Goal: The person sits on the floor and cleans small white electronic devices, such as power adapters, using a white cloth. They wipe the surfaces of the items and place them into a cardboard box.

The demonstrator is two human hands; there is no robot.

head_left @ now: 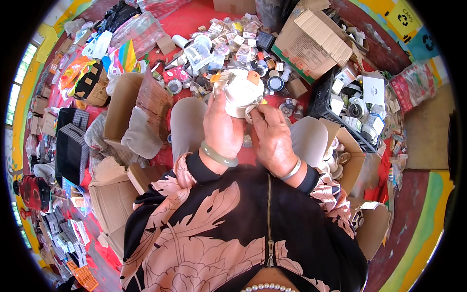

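A white round light fixture, which looks like a recessed downlight [238, 95], is held up in front of me between both hands, with orange patches near its top. My left hand [221, 126] is wrapped round its left side, the thumb lying up along it. At its lower right edge, the fingers of my right hand [272, 138] are closed in a pinch on a pale bit of the rim. Whether that bit is a separate part I cannot tell. Beyond the fixture lies a big heap of small boxes and lamp parts [233, 41] on the red floor covering.
At right stands a black crate [335, 117] full of lamps and boxes, beside an open carton [352, 163] of white round fittings. A large cardboard box [314, 44] leans behind. Open cartons [114, 199] and a black basket [70, 146] stand at left.
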